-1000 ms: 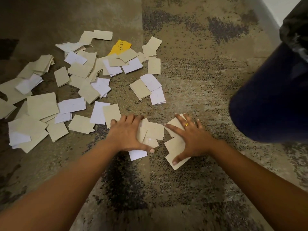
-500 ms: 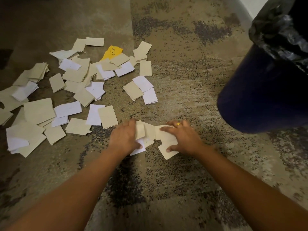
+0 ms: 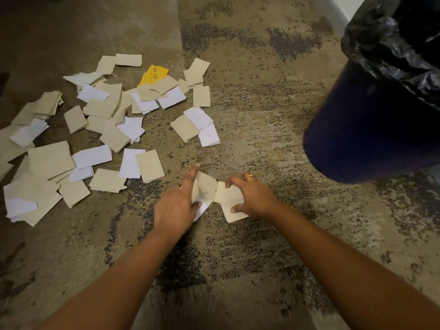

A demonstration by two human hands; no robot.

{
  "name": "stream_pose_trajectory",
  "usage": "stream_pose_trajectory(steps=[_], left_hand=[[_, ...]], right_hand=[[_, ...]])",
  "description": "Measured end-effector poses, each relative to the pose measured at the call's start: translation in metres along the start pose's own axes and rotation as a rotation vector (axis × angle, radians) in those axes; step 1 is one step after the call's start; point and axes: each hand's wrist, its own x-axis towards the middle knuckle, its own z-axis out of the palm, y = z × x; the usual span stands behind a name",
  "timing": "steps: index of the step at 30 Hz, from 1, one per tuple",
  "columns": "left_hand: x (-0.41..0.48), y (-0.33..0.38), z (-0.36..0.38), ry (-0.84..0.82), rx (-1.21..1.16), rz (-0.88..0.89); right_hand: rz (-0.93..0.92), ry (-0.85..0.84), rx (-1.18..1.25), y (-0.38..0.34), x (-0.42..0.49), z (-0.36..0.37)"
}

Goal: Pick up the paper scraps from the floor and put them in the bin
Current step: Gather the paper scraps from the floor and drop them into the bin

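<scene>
A small bunch of beige and white paper scraps [image 3: 209,190] is gathered between my two hands on the carpet. My left hand [image 3: 177,202] pinches its left side with thumb and fingers. My right hand [image 3: 253,198], with a gold ring, curls round the beige scraps [image 3: 229,198] on the right side. Several more beige and white scraps [image 3: 95,139] and one yellow scrap [image 3: 154,73] lie scattered to the left and beyond. The dark blue bin [image 3: 371,129] with a black liner stands to the right of my right hand.
The floor is a mottled brown and grey carpet [image 3: 250,246]. A pale skirting edge [image 3: 335,13] runs at the top right behind the bin. A small cluster of three scraps [image 3: 195,128] lies just beyond my hands.
My hands have drawn together, pushing the flat scraps into a bunch and curling round it. The view has shifted so the bin shows more.
</scene>
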Motion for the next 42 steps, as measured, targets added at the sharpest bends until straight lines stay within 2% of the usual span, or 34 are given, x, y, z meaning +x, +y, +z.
stream_pose_trajectory(steps=[6,12,24,29,38,42], left_hand=[[0.003,0.001,-0.001,-0.020,-0.211,-0.209],[-0.001,0.004,0.001,-0.037,-0.267,-0.265],[-0.017,0.025,-0.020,-0.029,-0.294,-0.156],[-0.019,0.052,-0.043,-0.040,-0.466,-0.227],[-0.015,0.112,-0.127,0.098,-0.577,-0.102],[-0.009,0.150,-0.175,0.197,-0.628,0.007]], right_hand=[[0.035,0.036,0.087,-0.004,-0.009,0.007],[0.042,0.105,0.112,-0.007,-0.019,0.010],[0.152,0.383,0.186,0.005,-0.053,-0.014],[0.159,0.483,0.192,0.005,-0.083,-0.046],[-0.022,0.803,0.178,-0.017,-0.148,-0.131],[-0.066,1.017,0.128,-0.023,-0.173,-0.182]])
